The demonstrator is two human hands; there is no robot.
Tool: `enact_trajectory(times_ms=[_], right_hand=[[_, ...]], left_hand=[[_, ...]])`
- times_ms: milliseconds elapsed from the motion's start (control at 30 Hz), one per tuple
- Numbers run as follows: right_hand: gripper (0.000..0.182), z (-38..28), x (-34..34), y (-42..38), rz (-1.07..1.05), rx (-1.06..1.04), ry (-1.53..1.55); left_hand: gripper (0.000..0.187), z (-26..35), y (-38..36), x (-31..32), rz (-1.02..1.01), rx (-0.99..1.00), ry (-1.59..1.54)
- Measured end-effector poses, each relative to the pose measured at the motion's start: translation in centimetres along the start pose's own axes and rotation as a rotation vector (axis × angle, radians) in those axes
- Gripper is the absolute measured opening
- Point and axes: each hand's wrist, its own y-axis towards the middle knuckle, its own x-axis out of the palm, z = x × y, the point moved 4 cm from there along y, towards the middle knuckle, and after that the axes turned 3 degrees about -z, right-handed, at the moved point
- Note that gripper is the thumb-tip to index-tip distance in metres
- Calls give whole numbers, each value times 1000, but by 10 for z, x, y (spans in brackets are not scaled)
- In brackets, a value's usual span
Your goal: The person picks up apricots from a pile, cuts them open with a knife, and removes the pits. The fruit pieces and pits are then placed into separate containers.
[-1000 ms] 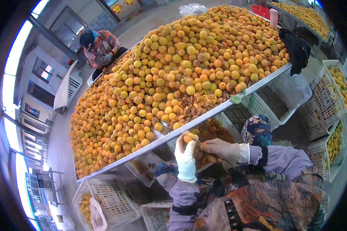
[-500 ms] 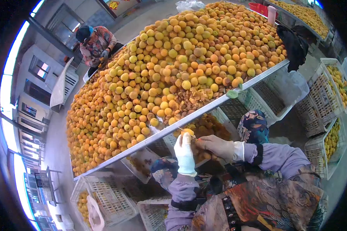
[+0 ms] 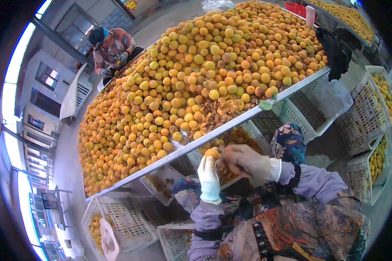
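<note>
My left hand (image 3: 209, 176), in a white glove, grips an apricot (image 3: 212, 152) between thumb and fingertips, just in front of the table's metal edge. Close beside it on the right is my right hand (image 3: 248, 162), in a beige glove, its fingers curled and a little blurred. It holds a small knife, whose thin blade shows in the earlier view but is hard to make out now. Under both hands stands a crate (image 3: 258, 135) with apricot flesh in it. A big heap of apricots (image 3: 178, 82) covers the table beyond, with torn brownish pieces (image 3: 222, 112) near its edge.
The table's metal rim (image 3: 244, 116) runs diagonally ahead of me. White crates (image 3: 133, 226) stand low at left, and stacked crates of fruit (image 3: 357, 117) at right. A black cloth (image 3: 335, 52) hangs at the table corner. Another person (image 3: 113, 50) works across the heap.
My right hand has drawn slightly back and up from the apricot, and the blade no longer crosses it. The left hand keeps the apricot in nearly the same place.
</note>
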Motion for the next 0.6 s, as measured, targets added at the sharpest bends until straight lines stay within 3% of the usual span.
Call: enact_trajectory(times_ms=[33, 100, 167, 200, 233, 300, 367, 400, 467, 600], right_hand=[[28, 0, -2, 4, 6, -1, 2], [24, 5, -20, 11, 312, -4, 63], [27, 18, -22, 13, 337, 63, 54], [29, 32, -22, 23, 318, -9, 26], [31, 34, -20, 26, 299, -82, -4], [36, 36, -19, 26, 301, -70, -60], [37, 34, -15, 25, 310, -125, -123], [24, 31, -11, 22, 325, -146, -151], [24, 31, -12, 24, 343, -156, -123], [33, 38, -11, 27, 415, -216, 27]], left_hand=[[38, 8, -3, 3, 17, 59, 210], [40, 22, -8, 13, -3, 71, 289], [42, 32, -15, 22, 23, 238, 419], [44, 35, -17, 27, 54, 351, 527], [44, 36, -18, 29, 51, 345, 526], [41, 41, -22, 35, 37, 418, 874], [38, 33, -20, 30, 71, 473, 931], [38, 32, -20, 30, 59, 547, 1012], [40, 33, -21, 33, 25, 696, 1180], [36, 28, -21, 38, 20, 667, 1149]])
